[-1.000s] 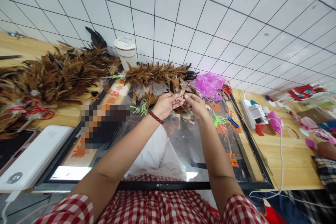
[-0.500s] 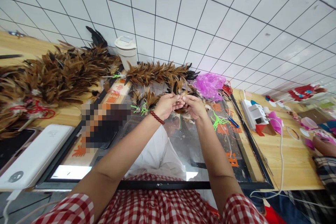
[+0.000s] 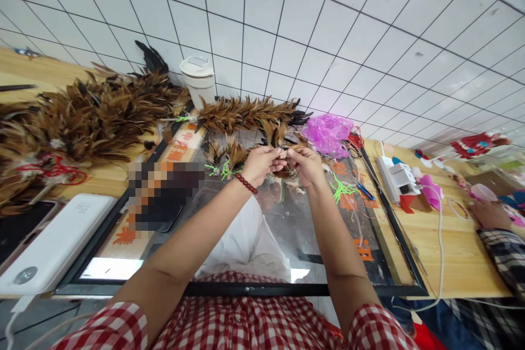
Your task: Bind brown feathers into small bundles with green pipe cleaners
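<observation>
Over the middle of the glass-topped frame, my left hand and my right hand meet with thumbs and fingertips pinched together. Between them is a small brown feather, mostly hidden by the fingers. Just behind the hands lie small bunches of brown feathers, one tied with green string. Further back, a long feather garland with dark tips runs along the wall. More green string rests right of my right hand, beside blue-handled snips.
A large feather pile fills the left side, near a white power bank and a phone. A white cup and a pink plastic bag stand at the back. A power strip and another person's hand are right.
My fingertips have drawn slightly apart, the right hand shifting a little to the right. At the far right, the other person's hand has reached further onto the table.
</observation>
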Motion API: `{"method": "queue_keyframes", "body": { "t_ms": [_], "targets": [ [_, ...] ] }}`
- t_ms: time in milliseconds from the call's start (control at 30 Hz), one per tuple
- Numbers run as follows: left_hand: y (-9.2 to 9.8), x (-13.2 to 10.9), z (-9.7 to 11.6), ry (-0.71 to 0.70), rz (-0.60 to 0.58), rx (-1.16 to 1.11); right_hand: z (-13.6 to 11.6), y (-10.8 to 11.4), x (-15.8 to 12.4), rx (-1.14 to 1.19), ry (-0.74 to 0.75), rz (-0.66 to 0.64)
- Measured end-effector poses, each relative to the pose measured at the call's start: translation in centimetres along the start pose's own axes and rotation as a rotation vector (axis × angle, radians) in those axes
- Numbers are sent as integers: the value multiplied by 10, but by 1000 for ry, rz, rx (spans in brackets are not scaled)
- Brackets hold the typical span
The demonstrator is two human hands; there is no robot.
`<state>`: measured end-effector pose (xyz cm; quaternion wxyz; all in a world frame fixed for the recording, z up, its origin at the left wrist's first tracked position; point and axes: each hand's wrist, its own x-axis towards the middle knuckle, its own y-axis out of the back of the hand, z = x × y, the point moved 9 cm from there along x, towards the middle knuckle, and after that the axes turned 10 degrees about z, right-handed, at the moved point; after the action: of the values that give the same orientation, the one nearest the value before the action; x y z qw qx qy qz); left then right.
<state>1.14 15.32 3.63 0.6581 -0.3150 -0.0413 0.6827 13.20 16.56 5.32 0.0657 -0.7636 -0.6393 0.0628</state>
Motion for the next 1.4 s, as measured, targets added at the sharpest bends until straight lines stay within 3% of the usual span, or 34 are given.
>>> {"method": "queue_keyframes", "body": {
  "t_ms": [200,400,600,733,900,967,1167,1300,1400],
  "targets": [
    [-1,-2,2,-44,-8,47,-2,3,1,-4,41,42],
    [2,1,-7,67,-8,125,-7,-2,-2,-101,140,14],
    [-3,1,-12,100,-216,282,-7,2,1,-151,153,37],
    [-6,-1,-12,114,-282,266,-4,0,-2,-73,40,-71],
    [-21,-16,-29,319,-491,204,16,-17,-21,18,-278,-431],
    [-25,-21,-34,367,-552,199,17,-18,-22,34,-297,-441],
    [-25,-17,-30,239,-493,222,2,-4,-9,-80,-98,-159],
    [-20,-9,-30,180,-371,251,4,-6,-9,-164,-104,-158],
    [-15,-3,-29,214,-249,61,-4,-5,-8,-203,11,-151]
  ]
}}
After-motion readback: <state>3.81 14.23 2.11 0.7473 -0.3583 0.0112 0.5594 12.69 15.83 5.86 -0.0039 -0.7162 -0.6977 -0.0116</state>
